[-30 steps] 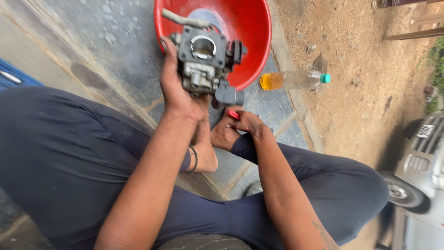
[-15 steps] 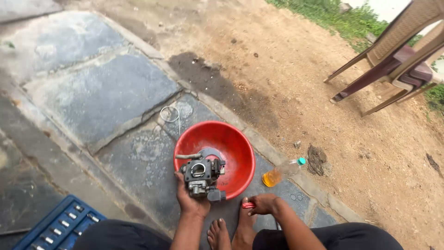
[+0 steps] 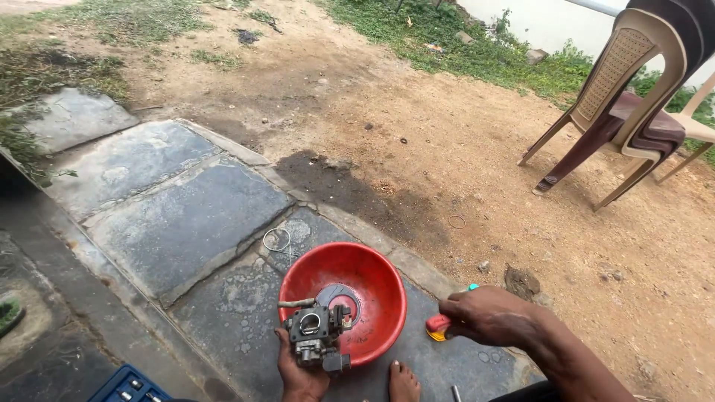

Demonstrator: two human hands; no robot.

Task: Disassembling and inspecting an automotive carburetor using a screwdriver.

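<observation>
My left hand (image 3: pixel 302 376) clamps the heavy, rigid grey metal carburettor (image 3: pixel 316 333) from below; right hand (image 3: pixel 488 315) grips a red-and-yellow tool handle (image 3: pixel 437 326).

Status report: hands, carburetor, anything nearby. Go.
Left hand grips carburetor over red bowl. Right hand closed on red-yellow tool. Wire loop lies beyond bowl.

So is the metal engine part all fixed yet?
Not yet, it seems. The engine part is out, held by the left hand over the red bowl. The right hand grips a red and yellow handle. The part looks grimy and unopened.
</observation>
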